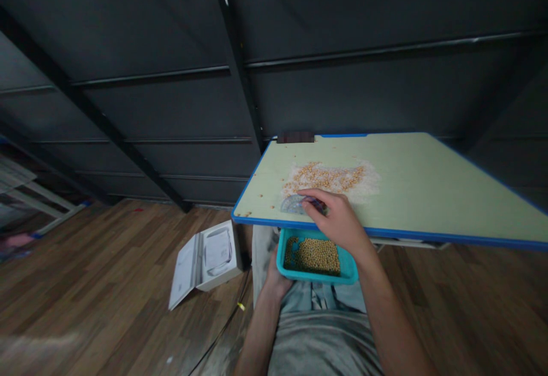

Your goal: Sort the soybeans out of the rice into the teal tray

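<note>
My right hand (334, 213) is over the near edge of the pale green tabletop (419, 193), its fingers pinched on a clear protractor (293, 205) that lies against the surface. Just beyond the protractor, tan soybeans (325, 177) are spread over a patch of whitish grains or powder (370, 183). Below the table edge, my left hand (276, 278) grips the left side of a teal plastic basket (349, 270), its fingers partly hidden underneath. More soybeans (319, 255) lie inside the basket, which is above my lap.
A blue rim edges the table, and a dark block (295, 137) sits at its far left edge. A few stray beans (245, 214) lie near the left corner. An open white box (218, 250) and a black cable (222, 330) are on the wooden floor. Dark panels (171, 108) stand behind.
</note>
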{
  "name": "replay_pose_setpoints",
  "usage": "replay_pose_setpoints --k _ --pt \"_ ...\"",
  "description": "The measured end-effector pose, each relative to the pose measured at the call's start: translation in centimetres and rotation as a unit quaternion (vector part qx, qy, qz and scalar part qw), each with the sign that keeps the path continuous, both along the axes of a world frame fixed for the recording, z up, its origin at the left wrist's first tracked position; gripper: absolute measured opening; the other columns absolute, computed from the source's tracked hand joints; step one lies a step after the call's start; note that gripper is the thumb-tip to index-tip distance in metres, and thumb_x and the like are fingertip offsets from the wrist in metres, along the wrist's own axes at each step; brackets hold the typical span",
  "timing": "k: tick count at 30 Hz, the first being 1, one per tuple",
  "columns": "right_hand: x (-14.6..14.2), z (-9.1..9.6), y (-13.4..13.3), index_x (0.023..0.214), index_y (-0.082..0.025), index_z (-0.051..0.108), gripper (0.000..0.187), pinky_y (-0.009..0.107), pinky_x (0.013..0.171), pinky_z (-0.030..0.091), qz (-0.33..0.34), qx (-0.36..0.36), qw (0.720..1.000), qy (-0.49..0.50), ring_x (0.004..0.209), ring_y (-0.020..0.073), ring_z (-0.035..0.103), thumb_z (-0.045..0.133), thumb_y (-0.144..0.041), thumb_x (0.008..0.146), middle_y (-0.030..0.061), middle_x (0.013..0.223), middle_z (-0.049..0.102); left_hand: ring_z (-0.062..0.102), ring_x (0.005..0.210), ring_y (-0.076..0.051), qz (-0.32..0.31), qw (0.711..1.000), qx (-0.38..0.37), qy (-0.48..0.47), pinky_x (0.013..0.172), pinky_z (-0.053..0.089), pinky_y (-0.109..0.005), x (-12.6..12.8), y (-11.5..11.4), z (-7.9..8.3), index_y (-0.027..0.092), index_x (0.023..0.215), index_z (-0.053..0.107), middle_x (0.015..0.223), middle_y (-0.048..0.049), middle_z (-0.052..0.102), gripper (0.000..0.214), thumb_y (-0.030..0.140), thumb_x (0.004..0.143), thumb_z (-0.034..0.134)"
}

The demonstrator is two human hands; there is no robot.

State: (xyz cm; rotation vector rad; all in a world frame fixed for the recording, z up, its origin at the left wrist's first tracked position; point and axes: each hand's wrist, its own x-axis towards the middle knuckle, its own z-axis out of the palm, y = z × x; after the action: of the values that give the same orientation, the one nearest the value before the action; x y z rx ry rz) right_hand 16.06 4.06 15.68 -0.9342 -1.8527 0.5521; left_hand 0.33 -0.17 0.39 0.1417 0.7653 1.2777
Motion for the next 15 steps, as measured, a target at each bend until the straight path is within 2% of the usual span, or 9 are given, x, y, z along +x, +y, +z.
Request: replay_pose_setpoints --k 8,15 --pt "-0.01 -0.05 0.11 0.116 -0.028 0.075 0.028 0.04 0.088 0.058 -0.002 0.001 1.0 0.003 0.095 0.0217 0.075 0.063 -0.018 0.093 0.0032 0.11 0.081 0.069 0.12 -0.027 0.003 1.0 -0.025 -0.005 0.112 0.049 -0.044 -0.09 -0.02 0.0 0.016 0.098 0.08 0.103 -0.0089 0.083 0.027 0.031 0.094 0.057" --pt "-0.03 -0.02 0.13 0.116 -0.027 0.075 0.027 0.04 0.087 0.058 -0.002 0.0 1.0 0.001 0.094 0.0215 0.075 0.063 -0.018 0.093 0.0035 0.109 0.08 0.067 0.123 -0.027 0.0 1.0 0.003 -0.002 0.114 0.047 -0.042 -0.03 0.03 -0.35 0.015 0.103 0.079 0.106 -0.0093 0.082 0.027 0.029 0.094 0.058"
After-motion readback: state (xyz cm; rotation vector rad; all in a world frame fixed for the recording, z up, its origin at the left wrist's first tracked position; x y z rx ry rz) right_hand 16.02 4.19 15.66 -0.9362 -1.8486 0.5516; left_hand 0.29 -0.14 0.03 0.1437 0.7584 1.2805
